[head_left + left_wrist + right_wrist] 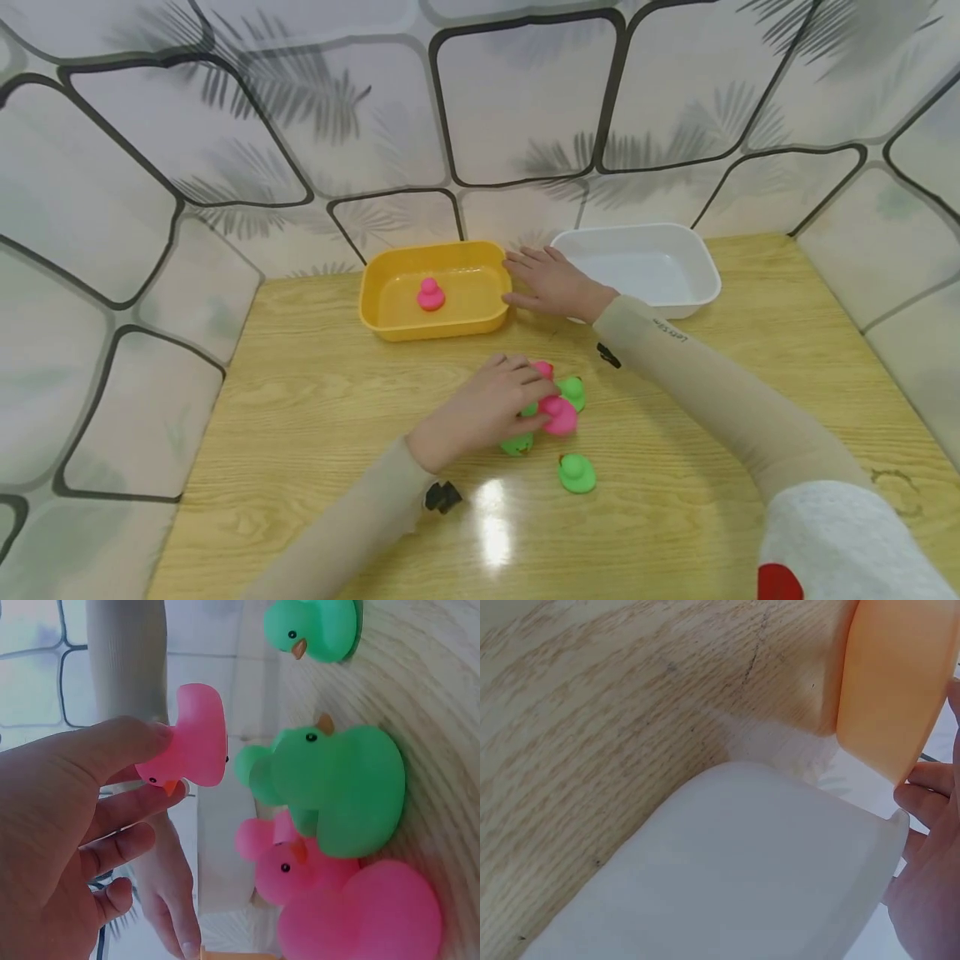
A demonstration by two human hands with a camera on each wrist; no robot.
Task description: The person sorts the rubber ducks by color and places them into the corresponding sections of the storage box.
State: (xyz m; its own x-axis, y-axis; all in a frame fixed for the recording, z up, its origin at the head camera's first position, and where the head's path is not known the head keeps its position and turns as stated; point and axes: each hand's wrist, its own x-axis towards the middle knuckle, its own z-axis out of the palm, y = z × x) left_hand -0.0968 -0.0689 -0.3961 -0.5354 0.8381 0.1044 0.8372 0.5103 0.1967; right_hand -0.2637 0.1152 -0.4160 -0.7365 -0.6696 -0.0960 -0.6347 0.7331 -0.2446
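My left hand [487, 408] pinches a pink rubber duck [202, 731] between thumb and forefinger, its other fingers loosely bent. The duck is tipped, its head by the fingertips. Beside it are several green and pink ducks, partly hidden by the hand in the head view; a green duck [360, 787] is nearest in the left wrist view. Another green duck [577, 473] sits apart, nearer me. My right hand [558, 285] reaches between the two basins, fingers extended, fingertips at the right rim of the yellow basin [450, 330]. A pink duck [431, 295] sits inside that basin.
A white basin [686, 305] stands right of the yellow one, partly behind my right hand and wrist. Both are near the back of the wooden table [315, 417]. Walls [525, 100] with a stone-and-leaf pattern enclose the back and sides.
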